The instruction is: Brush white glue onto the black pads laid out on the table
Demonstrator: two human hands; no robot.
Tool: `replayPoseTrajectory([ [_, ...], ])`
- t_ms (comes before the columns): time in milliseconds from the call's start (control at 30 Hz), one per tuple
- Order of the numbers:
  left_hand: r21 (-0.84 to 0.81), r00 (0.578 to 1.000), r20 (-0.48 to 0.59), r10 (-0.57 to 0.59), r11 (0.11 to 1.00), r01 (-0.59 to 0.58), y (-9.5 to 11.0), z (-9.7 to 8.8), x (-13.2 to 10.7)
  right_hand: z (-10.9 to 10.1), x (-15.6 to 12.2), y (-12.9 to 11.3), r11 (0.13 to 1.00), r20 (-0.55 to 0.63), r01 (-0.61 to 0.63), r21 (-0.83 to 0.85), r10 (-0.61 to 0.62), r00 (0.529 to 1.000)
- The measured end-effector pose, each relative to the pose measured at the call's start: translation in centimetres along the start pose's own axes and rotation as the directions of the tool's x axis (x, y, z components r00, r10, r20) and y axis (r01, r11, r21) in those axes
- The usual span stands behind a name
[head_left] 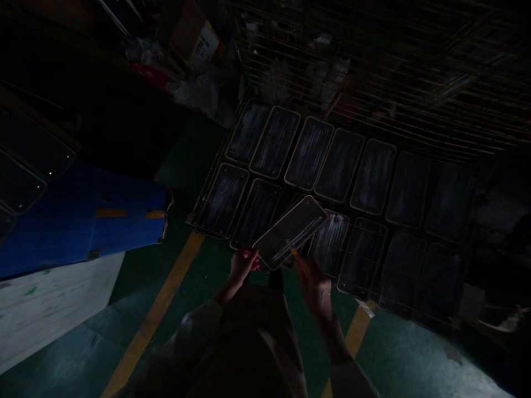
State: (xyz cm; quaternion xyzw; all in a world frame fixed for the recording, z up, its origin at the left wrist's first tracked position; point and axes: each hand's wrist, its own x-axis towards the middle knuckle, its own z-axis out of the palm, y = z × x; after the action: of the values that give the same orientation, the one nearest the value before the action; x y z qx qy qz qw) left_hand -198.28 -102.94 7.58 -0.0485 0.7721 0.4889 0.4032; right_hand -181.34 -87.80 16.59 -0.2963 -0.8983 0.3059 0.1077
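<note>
My left hand grips the lower left corner of a dark rectangular panel with rounded corners and a pale rim. The panel is tilted above the rows of similar panels. In my right hand is a small yellow-handled tool, its fingers closed round the handle. The tool's pale tip touches or hovers just over the panel's face, beside a whitish streak; the dim light hides what kind of tip it is.
Two rows of streaked panels lie on a wire rack in front of me. A wire mesh rises behind them. At left are a blue board and more dark panels. A yellow line crosses the green floor.
</note>
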Motion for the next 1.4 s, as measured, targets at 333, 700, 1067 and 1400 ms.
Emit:
replayPoseTrajectory([
  [333,-0.052,1.000,-0.008,-0.005,0.999,0.005,-0.1,-0.1,-0.1,-2.5,9.1,4.7,0.935,-0.261,-0.119,-0.333,0.029,0.965],
  [700,-0.095,0.999,-0.016,-0.050,0.994,0.049,0.2,-0.2,0.2,4.3,-3.4,-3.8,0.990,0.077,0.124,-0.073,-0.118,0.990],
  [1067,-0.071,0.999,0.014,-0.033,0.997,0.034,0.1,-0.8,0.4,-2.5,9.1,2.3,0.974,-0.215,-0.036,-0.224,-0.013,0.977],
  [1400,-0.120,0.999,0.009,-0.051,0.991,0.052,-0.2,-0.8,0.7,1.5,6.9,1.1,0.967,-0.068,0.029,-0.252,-0.047,0.997],
])
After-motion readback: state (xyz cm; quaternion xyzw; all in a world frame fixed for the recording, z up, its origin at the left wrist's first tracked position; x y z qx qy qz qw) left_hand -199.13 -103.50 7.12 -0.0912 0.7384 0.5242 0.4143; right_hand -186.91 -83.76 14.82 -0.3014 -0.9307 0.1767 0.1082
